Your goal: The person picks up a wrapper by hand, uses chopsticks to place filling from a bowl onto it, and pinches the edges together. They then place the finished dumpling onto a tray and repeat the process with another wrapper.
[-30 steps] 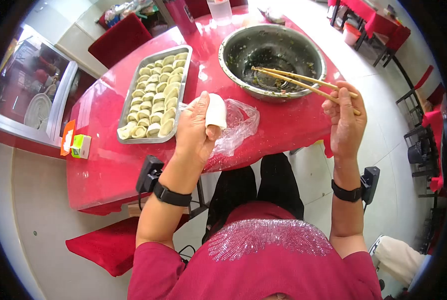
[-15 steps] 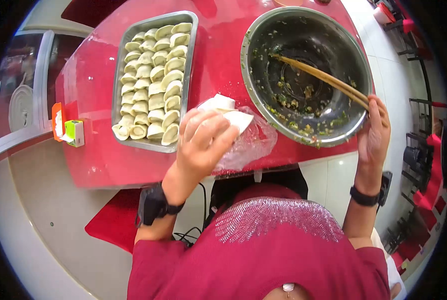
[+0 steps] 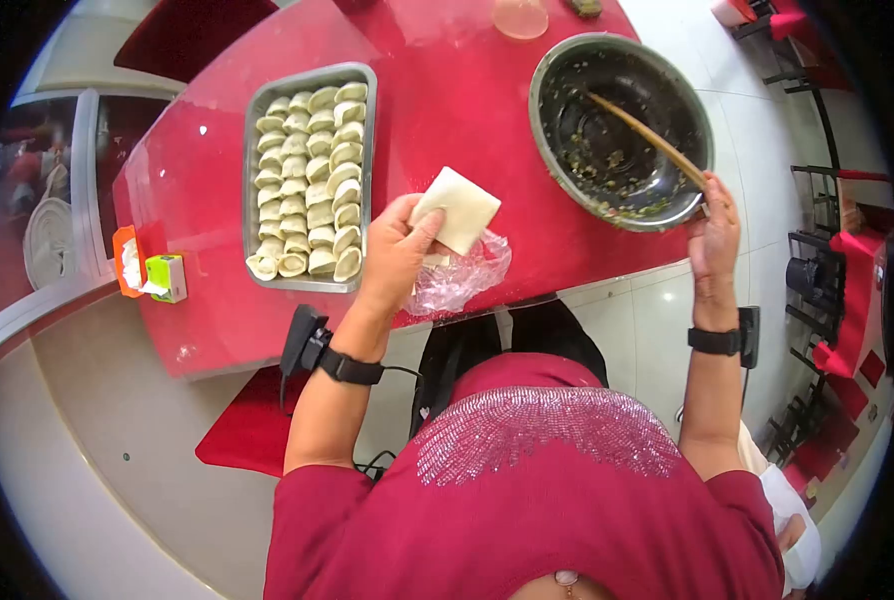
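Observation:
My left hand (image 3: 399, 250) is closed on a square dough wrapper (image 3: 457, 210), thumb on top, held above a crumpled clear plastic bag (image 3: 467, 278). My right hand (image 3: 715, 228) grips the ends of the wooden chopsticks (image 3: 652, 140) at the near right rim of a metal bowl (image 3: 547, 150). The far ends of the chopsticks rest inside the bowl, where bits of green-flecked filling (image 3: 612, 170) cling to the bottom and walls. Left of my left hand lies a metal tray (image 3: 369, 150) with rows of folded dumplings (image 3: 319, 192).
A green and white box (image 3: 167, 278) and an orange box with white tissue (image 3: 129, 262) sit at the left edge of the red table (image 3: 192, 200). A pinkish round object (image 3: 520, 18) is near the far edge. Red-covered seating (image 3: 852, 300) stands to the right.
My left hand has lifted a wrapper and turned it to lie flat toward me. My right hand still has the chopsticks. The view has shifted slightly.

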`<state>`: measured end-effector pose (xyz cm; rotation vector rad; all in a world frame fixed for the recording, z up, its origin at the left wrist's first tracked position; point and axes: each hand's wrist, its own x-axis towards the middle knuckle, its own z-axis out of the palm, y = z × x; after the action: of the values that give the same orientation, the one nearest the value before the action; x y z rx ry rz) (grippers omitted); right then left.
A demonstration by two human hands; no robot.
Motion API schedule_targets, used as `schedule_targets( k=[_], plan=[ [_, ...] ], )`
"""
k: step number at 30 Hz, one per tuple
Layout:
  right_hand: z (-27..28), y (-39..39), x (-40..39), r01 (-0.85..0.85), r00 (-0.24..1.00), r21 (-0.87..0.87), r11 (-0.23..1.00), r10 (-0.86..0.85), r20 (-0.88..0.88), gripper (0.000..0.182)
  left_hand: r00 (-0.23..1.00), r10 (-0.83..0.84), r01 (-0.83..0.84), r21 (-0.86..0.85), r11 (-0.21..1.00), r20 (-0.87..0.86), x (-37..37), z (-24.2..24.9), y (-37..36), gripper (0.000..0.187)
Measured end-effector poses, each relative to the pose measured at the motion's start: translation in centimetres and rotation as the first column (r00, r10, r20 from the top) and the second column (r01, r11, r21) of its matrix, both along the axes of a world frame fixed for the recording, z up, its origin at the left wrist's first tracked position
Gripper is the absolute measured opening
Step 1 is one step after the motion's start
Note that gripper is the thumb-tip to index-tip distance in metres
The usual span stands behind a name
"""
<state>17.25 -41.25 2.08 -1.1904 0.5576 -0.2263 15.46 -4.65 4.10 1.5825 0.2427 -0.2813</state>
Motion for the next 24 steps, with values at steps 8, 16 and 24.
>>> schedule_targets(
  k=[8,16,24],
  plan=[
    [0.7,0.4,-1.6,0.042,0.998,-0.101,0.994,-0.047,-0.051,0.022,0.936,-0.342,0.32,0.601,0.733,-0.082,0.5,-3.8,-0.1,0.022],
    [7.6,1.7,-2.6,0.032,0.993,-0.454,0.89,0.023,0.116,0.019,0.97,-0.228,0.241,0.276,0.931,-0.078,2.5,-0.3,-5.3,0.032],
    [8.2,2.7,1.5,-0.021,0.966,-0.769,0.639,0.213,0.15,0.013,0.953,-0.166,0.085,-0.303,0.949,-0.252,11.0,0.5,-10.5,0.024]
  ],
)
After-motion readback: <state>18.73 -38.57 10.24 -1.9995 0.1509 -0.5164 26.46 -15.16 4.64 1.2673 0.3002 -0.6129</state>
